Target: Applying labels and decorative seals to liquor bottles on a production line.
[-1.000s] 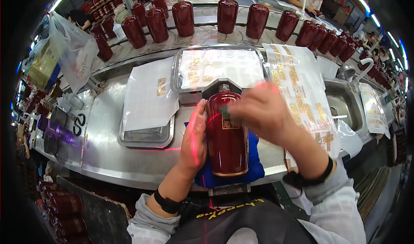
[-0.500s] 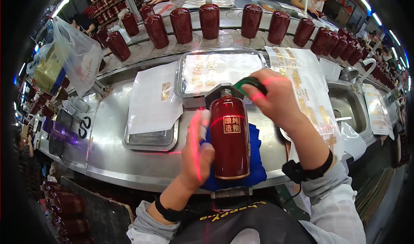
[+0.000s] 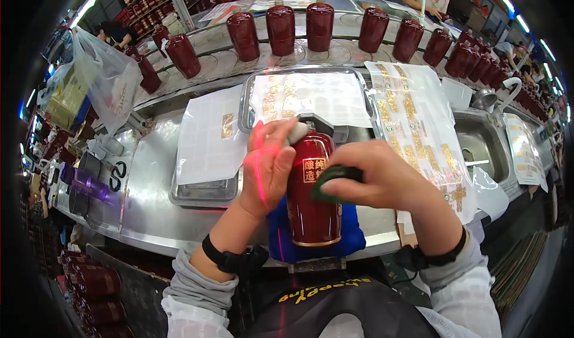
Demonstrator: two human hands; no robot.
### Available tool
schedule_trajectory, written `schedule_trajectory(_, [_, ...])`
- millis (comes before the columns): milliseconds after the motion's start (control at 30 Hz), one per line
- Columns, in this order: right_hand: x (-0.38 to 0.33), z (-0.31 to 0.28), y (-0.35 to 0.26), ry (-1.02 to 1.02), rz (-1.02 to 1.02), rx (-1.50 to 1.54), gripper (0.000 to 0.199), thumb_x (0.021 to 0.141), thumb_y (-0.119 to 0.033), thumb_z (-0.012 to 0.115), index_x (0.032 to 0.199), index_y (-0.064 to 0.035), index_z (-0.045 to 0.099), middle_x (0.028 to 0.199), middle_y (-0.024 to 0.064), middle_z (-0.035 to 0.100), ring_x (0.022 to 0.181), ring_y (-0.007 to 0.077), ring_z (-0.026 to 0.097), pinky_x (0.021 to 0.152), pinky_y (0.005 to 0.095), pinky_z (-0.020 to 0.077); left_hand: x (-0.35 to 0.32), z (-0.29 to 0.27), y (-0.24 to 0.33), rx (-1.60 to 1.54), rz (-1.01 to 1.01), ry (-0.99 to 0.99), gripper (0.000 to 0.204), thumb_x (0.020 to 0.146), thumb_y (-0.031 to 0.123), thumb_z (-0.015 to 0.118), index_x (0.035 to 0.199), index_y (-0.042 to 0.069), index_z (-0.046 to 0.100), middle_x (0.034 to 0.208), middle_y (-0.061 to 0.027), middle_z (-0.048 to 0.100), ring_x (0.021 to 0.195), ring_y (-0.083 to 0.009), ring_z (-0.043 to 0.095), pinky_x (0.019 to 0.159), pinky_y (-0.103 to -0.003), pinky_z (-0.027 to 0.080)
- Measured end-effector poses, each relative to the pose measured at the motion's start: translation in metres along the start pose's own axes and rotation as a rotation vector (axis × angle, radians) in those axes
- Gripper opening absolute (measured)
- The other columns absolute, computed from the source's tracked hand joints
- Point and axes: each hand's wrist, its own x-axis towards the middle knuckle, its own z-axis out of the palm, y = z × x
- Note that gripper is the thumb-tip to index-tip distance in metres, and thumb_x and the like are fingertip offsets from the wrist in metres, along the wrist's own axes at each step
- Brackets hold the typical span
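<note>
A glossy dark red bottle (image 3: 314,221) lies in front of me on a blue cloth (image 3: 353,233), its neck pointing away in a grey notched support (image 3: 324,126). On its upper side is a square gold label (image 3: 313,169), partly covered by my right hand. My left hand (image 3: 267,164), a white cover on one finger, holds the bottle at its shoulder by the neck. My right hand (image 3: 373,176) is closed around a dark green, flat pad-like tool (image 3: 326,187) pressed against the bottle beside the label. The tool's exact kind is unclear.
Behind the bottle stands a metal tray (image 3: 245,108) with white sheets of gold labels. More label sheets (image 3: 412,123) lie to the right, next to a sink (image 3: 478,138). A curved conveyor (image 3: 353,60) carries several red bottles. A plastic bag (image 3: 110,78) hangs at left.
My left hand has moved up to the bottle's shoulder. My right hand has brought the green tool from beside the neck down onto the bottle. The conveyor bottles have shifted right.
</note>
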Motion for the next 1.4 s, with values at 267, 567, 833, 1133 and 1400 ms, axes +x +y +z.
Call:
schedule_trajectory(267, [0.020,0.022,-0.040,-0.109,-0.446,-0.541,0.016,0.074,-0.018,0.074,0.085,-0.0107,0.064,0.074,0.0044,0.054,0.072,0.0242,0.058,0.072,0.0386,0.0427,-0.008,0.009,-0.014,-0.862,-0.873,-0.013,0.046,0.102,0.040,0.043,0.122,0.001,0.059,0.109,-0.0082,0.065,0.102,-0.0184,0.059,0.093,-0.032,0.045])
schedule_trajectory(567, [0.019,0.017,-0.024,0.242,-0.364,-0.537,0.013,0.073,-0.011,0.069,0.077,-0.0100,0.057,0.073,0.0050,0.053,0.070,0.0250,0.057,0.064,0.0395,0.0389,0.031,0.017,-0.031,-1.206,-1.095,-0.402,0.035,0.093,0.032,0.060,0.114,0.003,0.061,0.106,-0.0114,0.067,0.093,-0.0195,0.066,0.084,-0.035,0.054])
schedule_trajectory(833, [-0.047,0.005,-0.015,0.200,-0.143,-0.049,0.021,0.070,-0.005,0.076,0.087,-0.0004,0.065,0.066,0.0092,0.055,0.061,0.0234,0.052,0.055,0.0321,0.0380,0.020,0.002,-0.019,-1.097,-0.887,-0.276,0.025,0.087,0.029,0.068,0.091,0.005,0.068,0.081,-0.0056,0.069,0.068,-0.0132,0.063,0.067,-0.029,0.050])
schedule_trajectory(1133, [-0.034,-0.010,-0.026,0.096,-0.337,0.179,0.031,0.087,-0.026,0.065,0.094,0.0036,0.056,0.084,0.0095,0.050,0.078,0.0205,0.046,0.078,0.0334,0.0381,-0.056,-0.133,0.092,-0.728,-0.512,0.443,0.019,0.094,0.020,0.063,0.099,0.002,0.066,0.090,-0.0032,0.068,0.084,-0.0087,0.062,0.078,-0.025,0.049])
schedule_trajectory(1400, [-0.017,0.003,-0.027,0.109,-0.340,0.189,0.022,0.093,-0.016,0.063,0.104,0.0029,0.057,0.095,0.0051,0.055,0.085,0.0114,0.049,0.078,0.0242,0.0397,-0.165,-0.333,0.138,0.707,-0.637,0.847,0.028,0.093,0.025,0.063,0.103,-0.001,0.068,0.093,-0.0055,0.069,0.085,-0.0110,0.062,0.079,-0.027,0.049])
